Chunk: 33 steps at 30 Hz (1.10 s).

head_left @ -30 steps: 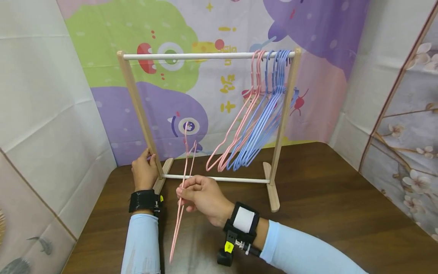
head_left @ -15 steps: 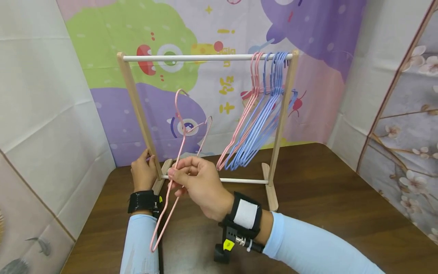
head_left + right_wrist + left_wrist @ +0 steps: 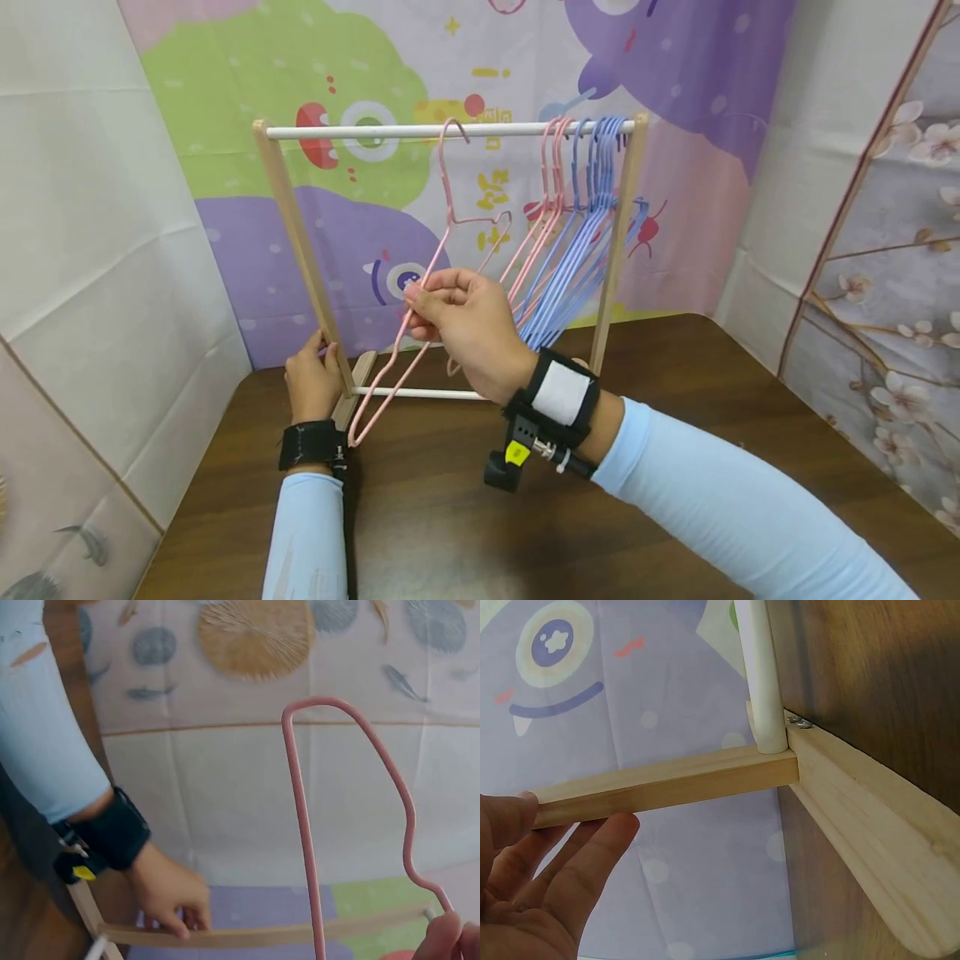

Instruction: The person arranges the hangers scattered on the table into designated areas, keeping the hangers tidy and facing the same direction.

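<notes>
My right hand (image 3: pixel 480 329) pinches the side of a pink clothes hanger (image 3: pixel 447 187) between thumb and fingers. The hanger's hook is level with the white top bar (image 3: pixel 352 132) of a small wooden clothes rack; whether it rests on the bar I cannot tell. In the right wrist view the hanger's bent end (image 3: pixel 304 817) stands out large. My left hand (image 3: pixel 311 383) grips the rack's left post (image 3: pixel 300 242) low down, with thumb and fingers on opposite sides of the post (image 3: pixel 667 787) in the left wrist view.
Several pink hangers (image 3: pixel 558 171) and blue hangers (image 3: pixel 600 171) crowd the bar's right end by the right post (image 3: pixel 621 225). The rack stands on a brown wooden table (image 3: pixel 450 517). Behind it hangs a cartoon-printed cloth (image 3: pixel 390 67), with pale cloth walls at both sides.
My right hand has lifted the pink hanger up and to the right, turning it so its shape shows wider, until its hook reached the top bar. The left hand has stayed on the post.
</notes>
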### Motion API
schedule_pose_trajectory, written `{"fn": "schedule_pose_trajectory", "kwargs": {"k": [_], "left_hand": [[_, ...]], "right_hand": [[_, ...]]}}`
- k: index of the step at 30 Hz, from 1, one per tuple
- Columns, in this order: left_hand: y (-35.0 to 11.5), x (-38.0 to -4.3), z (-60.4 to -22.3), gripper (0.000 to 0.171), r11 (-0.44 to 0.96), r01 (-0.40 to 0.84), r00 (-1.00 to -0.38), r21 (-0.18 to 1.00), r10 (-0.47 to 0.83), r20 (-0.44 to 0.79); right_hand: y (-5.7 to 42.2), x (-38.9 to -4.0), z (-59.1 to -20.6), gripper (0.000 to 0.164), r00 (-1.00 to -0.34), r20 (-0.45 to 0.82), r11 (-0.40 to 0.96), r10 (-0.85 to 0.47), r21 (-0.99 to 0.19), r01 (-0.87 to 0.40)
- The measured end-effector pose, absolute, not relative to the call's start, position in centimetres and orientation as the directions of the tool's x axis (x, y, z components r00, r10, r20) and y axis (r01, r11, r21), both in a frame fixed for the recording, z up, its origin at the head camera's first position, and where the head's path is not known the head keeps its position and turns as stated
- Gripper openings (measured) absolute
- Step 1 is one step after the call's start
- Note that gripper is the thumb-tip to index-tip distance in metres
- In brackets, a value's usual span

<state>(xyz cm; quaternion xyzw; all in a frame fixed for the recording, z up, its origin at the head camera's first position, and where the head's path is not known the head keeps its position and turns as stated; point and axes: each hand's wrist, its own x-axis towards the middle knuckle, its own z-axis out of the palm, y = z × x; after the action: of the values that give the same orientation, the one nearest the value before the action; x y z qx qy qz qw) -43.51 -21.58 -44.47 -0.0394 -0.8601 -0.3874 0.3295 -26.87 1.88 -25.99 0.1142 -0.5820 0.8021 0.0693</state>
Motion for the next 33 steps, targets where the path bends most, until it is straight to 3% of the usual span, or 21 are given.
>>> {"fn": "schedule_pose_trajectory", "kwargs": {"k": [17,33], "left_hand": [[-21.3,-43.7,-44.7,0.03,0.71,0.309,-0.785,0.633,-0.186,0.592],[-21.3,-43.2,-44.4,0.032,0.708,0.317,-0.781,0.631,-0.183,0.597]], "right_hand": [[5.7,-30.2,-23.8,0.012,-0.918,0.346,-0.268,0.195,-0.881,-0.389],[7.7,-31.3,-25.5,0.013,-0.939,0.271,-0.229,0.214,-0.92,-0.318]]}}
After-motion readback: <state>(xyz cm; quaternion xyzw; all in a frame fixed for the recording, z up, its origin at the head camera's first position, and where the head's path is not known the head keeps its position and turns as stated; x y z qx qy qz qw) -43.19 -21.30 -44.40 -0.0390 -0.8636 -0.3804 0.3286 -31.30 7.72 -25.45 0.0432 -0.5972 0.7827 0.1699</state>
